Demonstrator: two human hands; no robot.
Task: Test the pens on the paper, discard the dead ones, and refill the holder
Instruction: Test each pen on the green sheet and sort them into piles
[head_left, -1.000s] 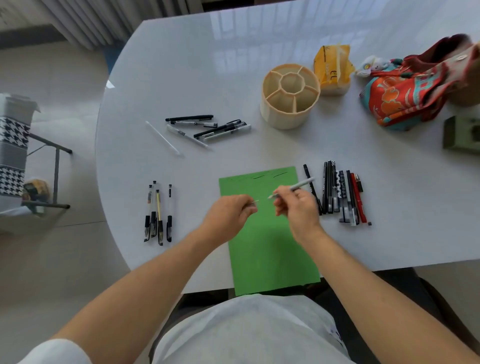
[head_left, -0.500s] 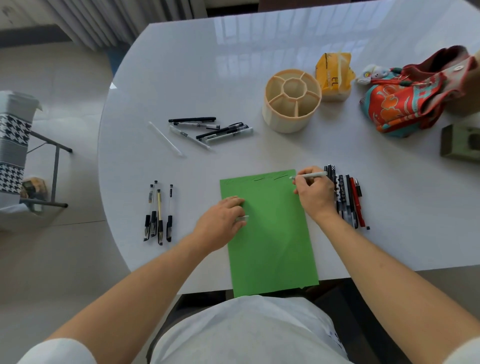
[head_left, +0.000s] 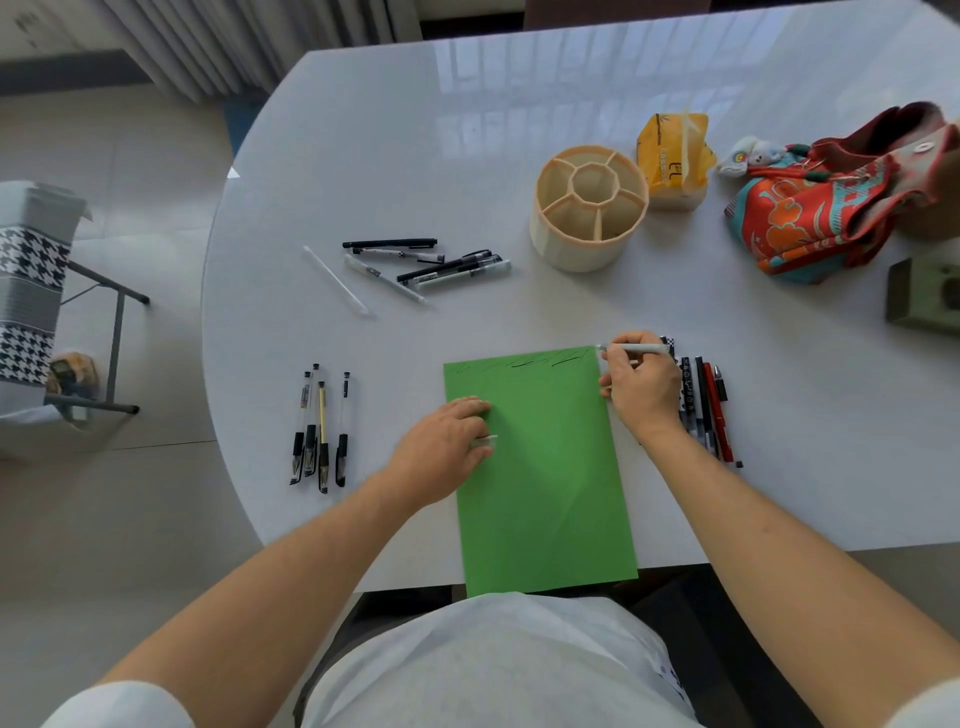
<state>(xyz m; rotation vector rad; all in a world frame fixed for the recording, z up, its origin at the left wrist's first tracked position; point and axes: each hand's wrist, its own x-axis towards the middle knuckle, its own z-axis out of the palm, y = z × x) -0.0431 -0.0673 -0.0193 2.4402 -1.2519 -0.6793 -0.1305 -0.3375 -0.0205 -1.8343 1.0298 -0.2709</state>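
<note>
A green paper sheet lies at the table's near edge, with dark strokes along its top edge. My right hand grips a white pen whose tip sits at the sheet's top right corner. My left hand rests on the sheet's left side and holds a small clear pen cap. A row of pens lies right of the sheet, partly under my right hand. Further pens lie to the left, and more pens lie farther back. The beige compartment holder stands empty.
A yellow packet stands behind the holder. A colourful cloth bag and a green box sit at the right. A clear thin tube lies left of the far pens. A houndstooth bin stands on the floor, left.
My hands parted after uncapping the pen. My left hand came down on the paper with the cap. My right hand carried the pen to the sheet's top right, and new strokes appeared there.
</note>
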